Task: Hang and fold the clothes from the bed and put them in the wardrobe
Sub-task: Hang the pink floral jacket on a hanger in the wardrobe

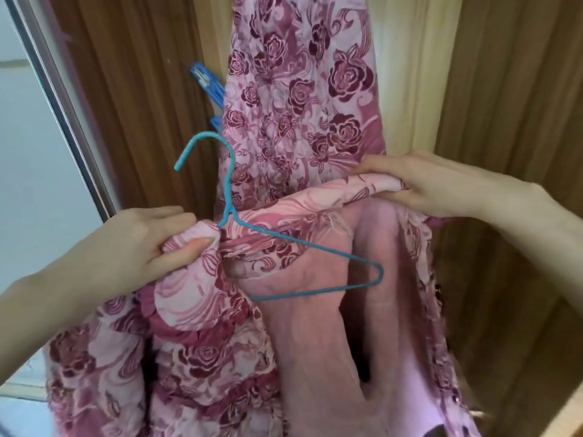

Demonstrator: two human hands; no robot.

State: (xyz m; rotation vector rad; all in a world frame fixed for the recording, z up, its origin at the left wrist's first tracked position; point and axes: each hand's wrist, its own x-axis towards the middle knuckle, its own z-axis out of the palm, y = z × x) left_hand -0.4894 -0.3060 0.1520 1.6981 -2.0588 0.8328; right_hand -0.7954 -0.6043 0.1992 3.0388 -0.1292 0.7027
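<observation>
I hold a pink dress with dark red roses [202,351] in front of the open wardrobe. My left hand [132,250] grips one side of its top edge together with the neck of a blue wire hanger [315,250]. The hanger's right shoulder lies inside the dress opening, over the plain pink lining [318,335], and its hook points up and left. My right hand [435,184] pinches the other side of the top edge and holds it up. A second garment of the same rose print [299,89] hangs straight down behind the dress.
Wooden wardrobe panels [504,105] stand left and right of the hanging garment. Blue plastic hangers [206,86] show behind its left edge. A metal-framed sliding door [60,105] runs down the left side, with a pale surface beyond it.
</observation>
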